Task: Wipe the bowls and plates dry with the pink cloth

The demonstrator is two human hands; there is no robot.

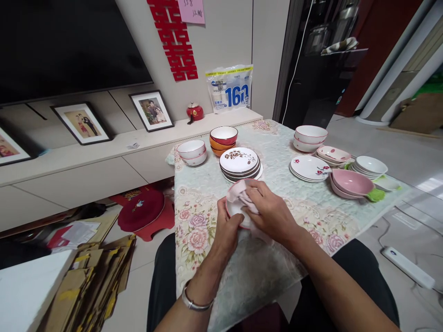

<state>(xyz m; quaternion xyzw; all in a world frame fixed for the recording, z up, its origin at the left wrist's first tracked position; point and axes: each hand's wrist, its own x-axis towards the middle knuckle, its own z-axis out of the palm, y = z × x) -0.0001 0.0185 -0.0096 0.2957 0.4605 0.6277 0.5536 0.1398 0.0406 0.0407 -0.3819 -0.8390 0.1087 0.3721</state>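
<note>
Head view: a red-rimmed bowl (235,208) is gripped by the left hand (226,227) over the near tabletop (238,281); a pale cloth (238,190) is held against its inside by the right hand (272,208). Dark-rimmed plates (239,160) are stacked just beyond.

Soft, even indoor light, a glare patch on the floor (430,184) at right, wide-angle stretching toward the edges.

A silver-coloured metal bracelet (192,305), a narrow, smooth, rounded band with a soft shine, circles the person's bare left forearm (204,277). The right forearm (332,272) is bare too, as are the left hand (228,227) and right hand (269,208). Dark, nearly black fabric trousers (363,286) show at both sides.
</note>
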